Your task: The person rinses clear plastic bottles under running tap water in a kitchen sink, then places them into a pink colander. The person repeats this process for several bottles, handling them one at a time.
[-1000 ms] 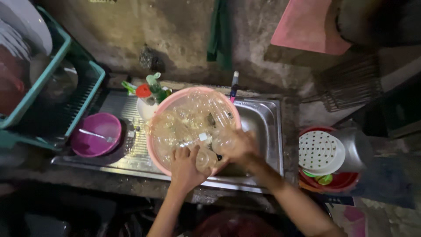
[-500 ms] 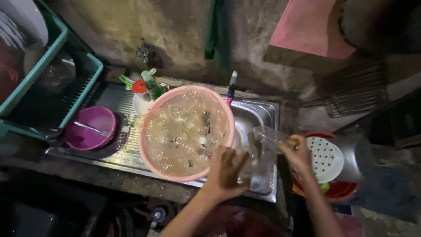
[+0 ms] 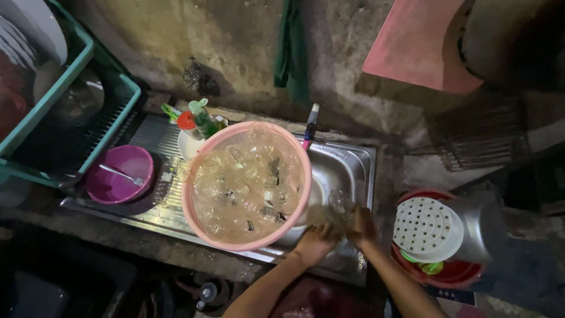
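A round pink basket (image 3: 189, 219) full of several clear glasses sits over the left part of a steel sink (image 3: 355, 163). My two hands are down in the sink's right part, just right of the basket. A clear glass (image 3: 338, 201) stands between them. My right hand (image 3: 363, 227) curls against its right side and holds it. My left hand (image 3: 316, 238) is at its lower left, touching or nearly touching it; blur hides whether it grips. Both forearms come up from the bottom edge.
A purple bowl (image 3: 120, 175) with a spoon rests on the drainboard, below a teal dish rack (image 3: 112, 126). Green bottles (image 3: 200, 121) and a brush (image 3: 310, 123) stand behind the basket. At the right are a red basin (image 3: 453, 274), a white perforated lid (image 3: 426, 228) and a metal pot (image 3: 478, 227).
My hands left the basket with a glass and moved right, then lowered it into the open part of the sink. My left hand has come beside the glass.
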